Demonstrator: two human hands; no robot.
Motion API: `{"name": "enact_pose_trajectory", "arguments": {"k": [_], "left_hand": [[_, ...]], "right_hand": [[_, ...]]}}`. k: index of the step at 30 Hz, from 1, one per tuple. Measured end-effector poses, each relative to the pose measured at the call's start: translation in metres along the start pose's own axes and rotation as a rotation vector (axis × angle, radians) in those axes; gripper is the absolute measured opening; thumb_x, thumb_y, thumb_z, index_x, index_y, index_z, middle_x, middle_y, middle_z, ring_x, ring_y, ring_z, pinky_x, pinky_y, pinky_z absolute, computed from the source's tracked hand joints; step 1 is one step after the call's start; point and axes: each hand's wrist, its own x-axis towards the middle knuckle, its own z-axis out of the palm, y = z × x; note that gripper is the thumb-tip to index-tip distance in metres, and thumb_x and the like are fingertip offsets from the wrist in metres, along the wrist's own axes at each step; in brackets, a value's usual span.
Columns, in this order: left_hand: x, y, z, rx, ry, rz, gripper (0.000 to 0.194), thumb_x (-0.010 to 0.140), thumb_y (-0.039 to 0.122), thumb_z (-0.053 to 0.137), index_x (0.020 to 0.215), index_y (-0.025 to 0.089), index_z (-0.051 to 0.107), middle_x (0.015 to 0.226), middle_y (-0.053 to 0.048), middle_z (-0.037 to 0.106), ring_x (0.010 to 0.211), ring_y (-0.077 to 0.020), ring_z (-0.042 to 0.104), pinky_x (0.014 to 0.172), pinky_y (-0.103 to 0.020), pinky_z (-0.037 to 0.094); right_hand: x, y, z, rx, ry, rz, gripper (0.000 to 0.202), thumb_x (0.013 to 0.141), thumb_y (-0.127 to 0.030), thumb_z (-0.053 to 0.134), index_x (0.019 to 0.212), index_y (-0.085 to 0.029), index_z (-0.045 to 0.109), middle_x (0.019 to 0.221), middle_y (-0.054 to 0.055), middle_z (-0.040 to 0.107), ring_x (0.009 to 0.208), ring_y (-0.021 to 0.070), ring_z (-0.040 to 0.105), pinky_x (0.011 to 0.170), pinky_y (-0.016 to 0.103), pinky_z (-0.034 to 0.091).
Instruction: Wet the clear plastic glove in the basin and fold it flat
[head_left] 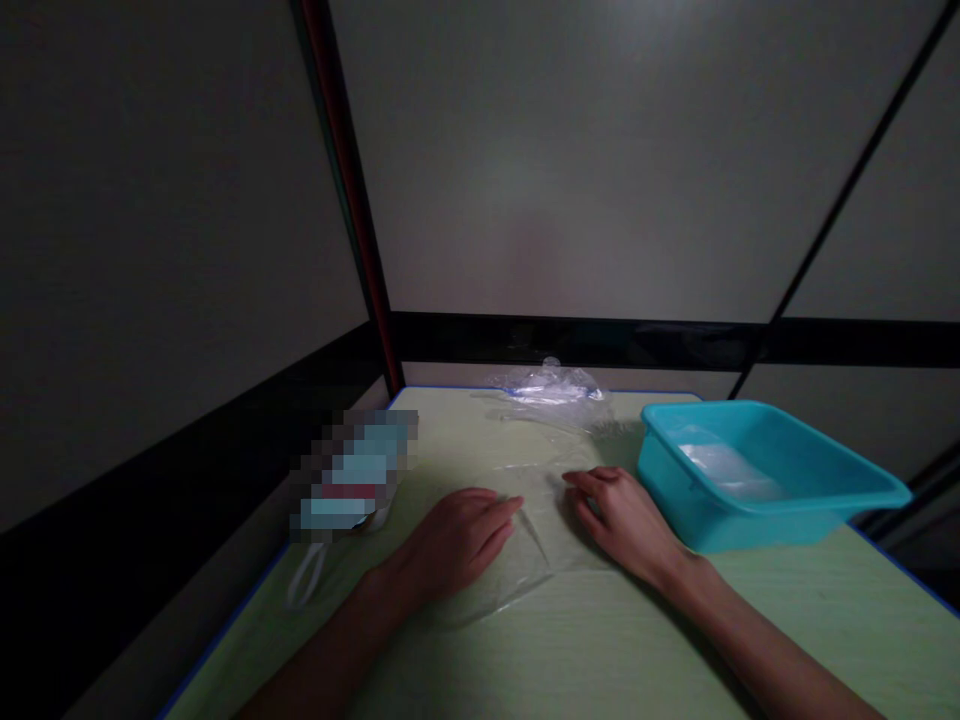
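I am judging that the thin, clear plastic bag or sheet (556, 540) could be wrinkling or tearing if my left hand (469, 540) and right hand (613, 510) are pulling unevenly, or sliding away because it seems slick and light. My right wrist, sitting near the turquoise plastic basin (720, 525), could be knocking it. The film is lying flat between my hands on the pale green, blue-edged table (562, 665), nearly invisible, with only its creases and edges glinting. My fingers are bending over it; whether they are pinching or merely touching, I cannot tell.
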Motion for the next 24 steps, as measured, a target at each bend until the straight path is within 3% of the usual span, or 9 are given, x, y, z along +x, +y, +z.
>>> {"name": "enact_pose_trajectory", "arguments": {"k": [9,16,24], "left_hand": [[0.002,0.003,-0.004,-0.015,0.019,0.030,0.028,0.081,0.019,0.040,0.104,0.013,0.054,0.088,-0.008,0.063,0.085,-0.0180,0.056,0.080,-0.031,0.043],[0.002,0.008,-0.004,-0.033,0.071,0.072,0.026,0.081,0.020,0.039,0.099,0.014,0.056,0.081,-0.007,0.063,0.081,-0.0163,0.057,0.078,-0.030,0.043],[0.007,0.022,-0.008,-0.055,0.023,0.178,0.026,0.081,0.019,0.038,0.099,0.010,0.055,0.073,-0.008,0.061,0.073,-0.0161,0.055,0.075,-0.030,0.043]], "right_hand": [[-0.001,0.002,0.001,-0.085,-0.023,0.102,0.030,0.082,-0.020,0.035,0.105,-0.016,0.053,0.084,0.008,0.063,0.076,0.0181,0.057,0.067,0.025,0.036],[0.000,0.003,0.002,-0.041,-0.031,0.087,0.032,0.080,-0.018,0.037,0.108,-0.015,0.051,0.088,0.008,0.062,0.080,0.0179,0.056,0.072,0.025,0.035],[-0.001,-0.002,0.005,0.041,-0.052,0.007,0.040,0.075,-0.011,0.039,0.115,-0.013,0.045,0.098,0.009,0.058,0.094,0.0183,0.049,0.084,0.027,0.031]]}}
